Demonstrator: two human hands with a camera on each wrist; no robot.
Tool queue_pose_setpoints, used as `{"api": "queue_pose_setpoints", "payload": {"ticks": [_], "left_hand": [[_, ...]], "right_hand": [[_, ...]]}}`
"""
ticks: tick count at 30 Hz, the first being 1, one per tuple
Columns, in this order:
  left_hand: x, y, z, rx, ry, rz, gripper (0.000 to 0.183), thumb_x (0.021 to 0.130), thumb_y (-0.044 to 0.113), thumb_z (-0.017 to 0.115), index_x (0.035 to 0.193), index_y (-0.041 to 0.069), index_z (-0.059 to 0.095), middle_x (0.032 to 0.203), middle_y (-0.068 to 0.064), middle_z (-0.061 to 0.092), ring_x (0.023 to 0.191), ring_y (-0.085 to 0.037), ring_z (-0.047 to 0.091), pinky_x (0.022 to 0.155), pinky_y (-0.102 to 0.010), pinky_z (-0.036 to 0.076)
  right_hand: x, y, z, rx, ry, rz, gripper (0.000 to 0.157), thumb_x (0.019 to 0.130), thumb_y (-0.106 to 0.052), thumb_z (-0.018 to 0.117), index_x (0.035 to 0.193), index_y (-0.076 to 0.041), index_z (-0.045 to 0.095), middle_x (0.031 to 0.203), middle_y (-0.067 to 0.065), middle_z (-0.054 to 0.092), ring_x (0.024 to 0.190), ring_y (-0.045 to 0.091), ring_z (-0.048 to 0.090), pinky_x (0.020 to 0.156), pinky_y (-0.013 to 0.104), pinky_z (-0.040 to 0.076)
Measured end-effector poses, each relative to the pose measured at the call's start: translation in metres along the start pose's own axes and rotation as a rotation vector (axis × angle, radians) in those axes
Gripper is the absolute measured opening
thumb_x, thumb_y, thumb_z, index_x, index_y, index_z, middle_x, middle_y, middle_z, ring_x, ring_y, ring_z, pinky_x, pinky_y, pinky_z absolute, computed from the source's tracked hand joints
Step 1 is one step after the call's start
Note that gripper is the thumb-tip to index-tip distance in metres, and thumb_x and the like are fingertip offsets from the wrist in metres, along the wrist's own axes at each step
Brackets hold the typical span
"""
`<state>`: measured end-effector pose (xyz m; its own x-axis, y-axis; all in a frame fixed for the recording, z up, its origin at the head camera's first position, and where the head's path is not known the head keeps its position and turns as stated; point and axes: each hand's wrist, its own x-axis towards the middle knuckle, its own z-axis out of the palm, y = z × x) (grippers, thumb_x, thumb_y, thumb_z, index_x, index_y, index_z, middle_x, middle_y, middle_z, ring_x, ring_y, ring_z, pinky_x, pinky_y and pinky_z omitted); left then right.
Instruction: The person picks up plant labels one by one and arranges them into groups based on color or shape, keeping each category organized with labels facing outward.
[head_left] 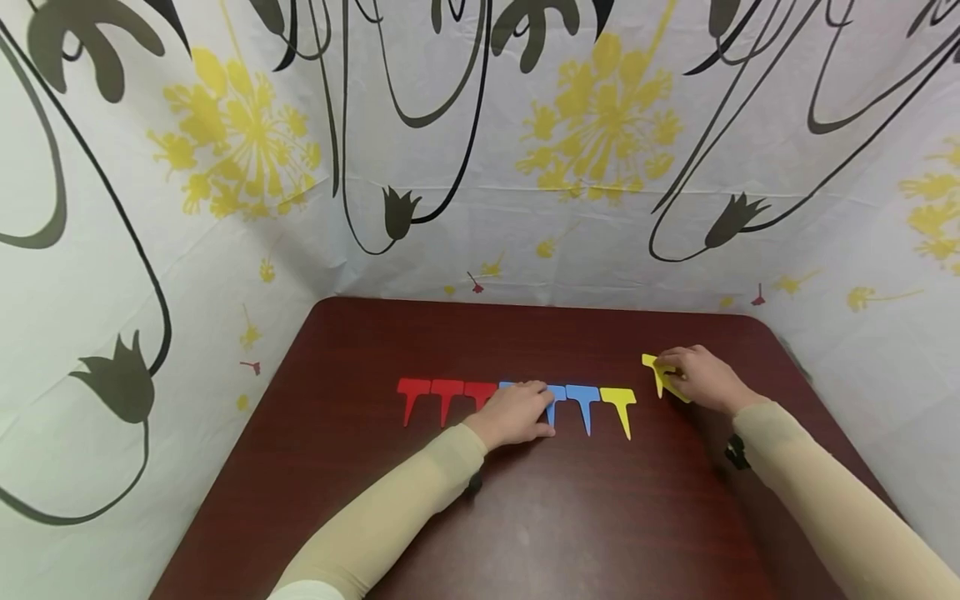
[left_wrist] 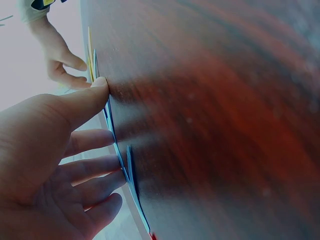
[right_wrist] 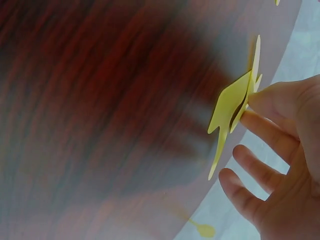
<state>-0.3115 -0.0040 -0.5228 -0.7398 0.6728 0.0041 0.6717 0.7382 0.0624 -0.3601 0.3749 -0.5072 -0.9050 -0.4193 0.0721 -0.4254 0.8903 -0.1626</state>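
T-shaped plastic plant labels lie side by side on the dark red-brown table [head_left: 570, 517]. At the left of the row are three red labels [head_left: 413, 387], followed by blue labels [head_left: 582, 393] and one yellow label [head_left: 618, 397] at the right end. My left hand [head_left: 513, 412] rests over the blue ones, partly covering them, its fingertips touching the row with fingers fairly straight. To the right, my right hand [head_left: 701, 377] pinches yellow plant labels [right_wrist: 231, 102] between thumb and fingers. These overlap at different angles close over the table, and its other fingers are spread.
White cloth [head_left: 465, 158] printed with grey tulips and yellow flowers hangs behind and at both sides of the table. The far table edge [head_left: 540, 307] lies just beyond the labels. A dark wrist device [head_left: 737, 452] sits under the right sleeve.
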Motion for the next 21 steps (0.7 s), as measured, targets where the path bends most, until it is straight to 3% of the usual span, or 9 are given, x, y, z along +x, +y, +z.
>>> {"api": "queue_pose_setpoints", "payload": {"ticks": [10, 14, 17, 21], "left_hand": [[0.000, 0.001, 0.002, -0.001, -0.004, -0.009, 0.060, 0.093, 0.056, 0.064, 0.141, 0.020, 0.057, 0.148, -0.003, 0.050, 0.129, -0.017, 0.053, 0.094, -0.036, 0.053], [0.000, 0.002, 0.002, -0.007, -0.004, -0.009, 0.060, 0.094, 0.057, 0.064, 0.141, 0.020, 0.057, 0.148, -0.003, 0.050, 0.128, -0.017, 0.054, 0.093, -0.036, 0.054], [0.001, 0.001, 0.002, -0.003, 0.002, -0.007, 0.060, 0.094, 0.057, 0.064, 0.141, 0.020, 0.057, 0.148, -0.003, 0.050, 0.127, -0.017, 0.055, 0.092, -0.035, 0.054], [0.000, -0.001, 0.001, -0.003, 0.002, -0.008, 0.060, 0.094, 0.057, 0.064, 0.141, 0.020, 0.057, 0.148, -0.003, 0.050, 0.127, -0.016, 0.055, 0.092, -0.035, 0.054]], "right_hand": [[-0.003, -0.004, 0.004, 0.001, 0.007, 0.010, 0.043, 0.092, -0.009, 0.069, 0.134, -0.004, 0.062, 0.132, 0.019, 0.058, 0.114, 0.042, 0.056, 0.086, 0.060, 0.050], [-0.009, 0.001, 0.004, -0.009, 0.063, 0.048, 0.032, 0.090, -0.009, 0.071, 0.121, -0.007, 0.068, 0.119, 0.013, 0.062, 0.102, 0.033, 0.062, 0.075, 0.055, 0.053], [-0.016, 0.003, 0.003, -0.038, 0.104, 0.038, 0.020, 0.088, -0.006, 0.071, 0.108, -0.011, 0.075, 0.111, 0.008, 0.065, 0.102, 0.032, 0.060, 0.073, 0.052, 0.053], [-0.024, 0.005, 0.005, -0.084, 0.107, -0.018, 0.023, 0.088, -0.007, 0.071, 0.110, -0.011, 0.077, 0.113, 0.009, 0.067, 0.107, 0.035, 0.055, 0.074, 0.053, 0.053]]}}
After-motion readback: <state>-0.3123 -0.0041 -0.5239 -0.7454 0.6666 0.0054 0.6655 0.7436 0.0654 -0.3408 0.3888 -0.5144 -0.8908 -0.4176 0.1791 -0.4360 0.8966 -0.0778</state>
